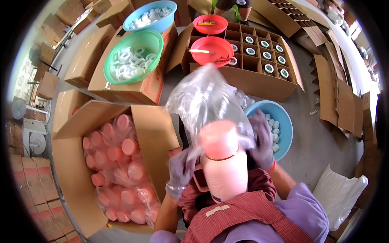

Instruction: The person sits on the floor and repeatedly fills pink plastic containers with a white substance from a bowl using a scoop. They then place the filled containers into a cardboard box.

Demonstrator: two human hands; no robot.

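A large pink jug (225,172) with a pink lid and a side handle stands in my lap, leaning against my red apron. Over its top billows a clear plastic bag (202,97), blurred by motion. My left hand (179,172), in a grey glove, is closed on the bag's edge beside the jug's handle. On the jug's other side, my gloved right hand (262,139) has the bag's opposite edge between thumb and fingers; its fingertips are smeared.
An open carton (154,137) of bagged pink jugs (115,154) stands at left. Ahead are a green basin (160,46) of white rings, red basins (221,42) and a divided carton (259,83) holding lidded items. A blue basin (288,129) of small white pieces sits at right, near a white sack (338,198).
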